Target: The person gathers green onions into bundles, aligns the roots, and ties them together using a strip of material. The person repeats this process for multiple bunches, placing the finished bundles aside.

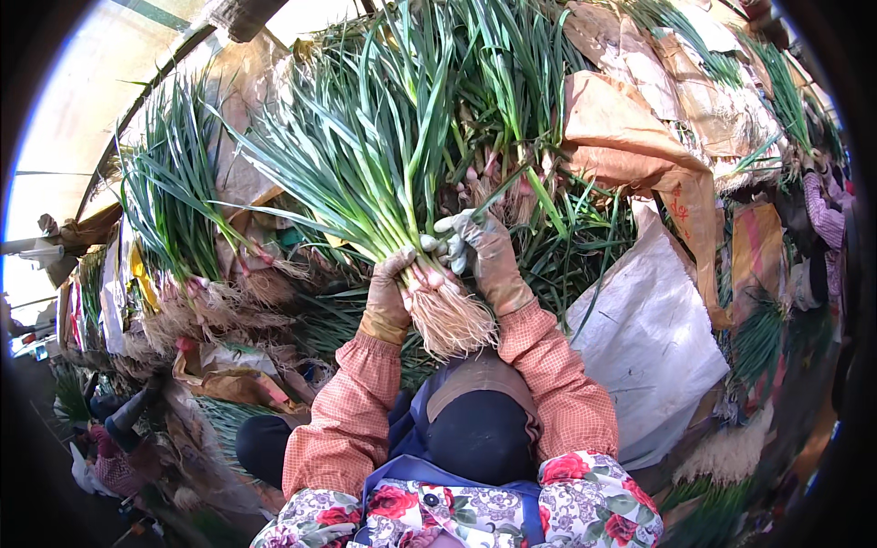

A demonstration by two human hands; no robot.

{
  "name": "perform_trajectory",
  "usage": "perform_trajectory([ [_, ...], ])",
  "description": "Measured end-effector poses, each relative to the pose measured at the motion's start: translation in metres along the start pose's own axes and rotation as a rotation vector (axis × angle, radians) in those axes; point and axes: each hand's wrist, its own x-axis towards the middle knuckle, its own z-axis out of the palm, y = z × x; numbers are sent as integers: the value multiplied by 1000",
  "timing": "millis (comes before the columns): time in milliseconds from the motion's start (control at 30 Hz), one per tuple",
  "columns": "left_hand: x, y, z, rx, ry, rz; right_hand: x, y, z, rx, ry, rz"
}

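My left hand, in a soiled work glove, grips a bunch of green garlic plants just above the bulbs. The long leaves fan up and to the left, and the pale roots hang over my lap. My right hand, gloved too, is at the bunch's right side, its thumb and fingers bent close to the stems; whether it grips a stem or leaf cannot be told. Behind the bunch lies a large heap of garlic plants, leaves upward. Loose green leaves lie right of my right hand.
Another stack of garlic plants stands at the left. A white woven sack hangs at the right, below an orange-brown sack. Co-workers are at the lower left and the far right. A beam shows at the top.
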Motion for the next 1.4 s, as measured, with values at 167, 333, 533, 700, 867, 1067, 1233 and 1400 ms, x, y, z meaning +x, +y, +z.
perform_trajectory([
  [167, -6, -5, -17, 143, 70, 29, 14, -41, -38, -167, -36, -83],
  [333, -1, -12, 7, 341, 49, -3, 38, 5, -12, -1407, -30, -52],
  [533, 15, -8, 2, 420, 131, 20, 9, -44, -14, 34, -126, -159],
  [700, 14, -10, -1, 17, 26, -31, 86, -74, -94, -466, 217, -336],
  [867, 24, -9, 20, 132, -85, 87, 92, -70, -91, -1430, 222, -198],
  [1067, 36, -11, 4, 52, -28, 27, 30, -58, -12, -1836, -377, -332],
  [1233, 31, -10, 34, -70, 26, -24, 70, -31, -69, -1278, -80, -1061],
  [1400, 12, -7, 22, -52, 43, -71, 54, -17, -46, -478, -83, -60],
])
